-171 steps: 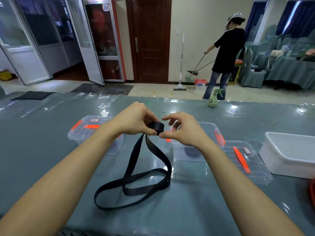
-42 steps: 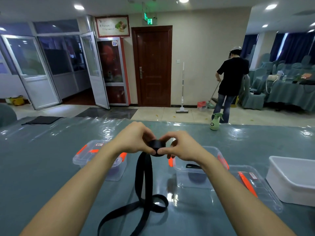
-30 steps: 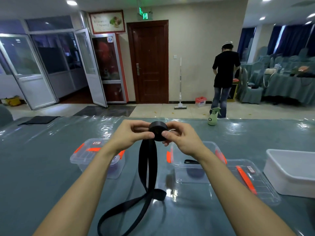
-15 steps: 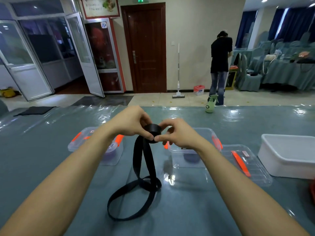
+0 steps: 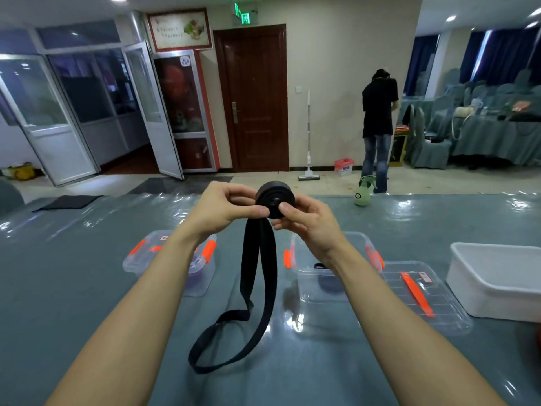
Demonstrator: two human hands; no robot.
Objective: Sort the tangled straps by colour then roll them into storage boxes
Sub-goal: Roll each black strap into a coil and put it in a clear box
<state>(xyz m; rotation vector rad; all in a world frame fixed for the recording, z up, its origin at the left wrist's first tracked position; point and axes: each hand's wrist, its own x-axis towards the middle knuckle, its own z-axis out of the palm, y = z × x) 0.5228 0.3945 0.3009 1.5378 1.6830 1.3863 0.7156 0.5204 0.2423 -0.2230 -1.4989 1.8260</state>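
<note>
**Q:** Where is the black woven strap (image 5: 249, 268)?

**A:** Raised above the grey-green, plastic-covered table (image 5: 73, 288) — its upper end is wound into a tight coil, and the loose tail hangs down and loops on the tabletop.

**Q:** And the hands?

**A:** The left hand (image 5: 225, 209) and right hand (image 5: 307, 227) meet at the coil. The fingers (image 5: 288, 208) of both are curled, pinching it from either side.

**Q:** What surrounds them?

**A:** Two clear plastic storage boxes with orange latches — the left box (image 5: 205, 273) lidded behind the left forearm, the right box (image 5: 307, 288) open with a dark roll inside. Its clear lid (image 5: 424, 303) and a white plastic tub (image 5: 497, 288) lie further right.
</note>
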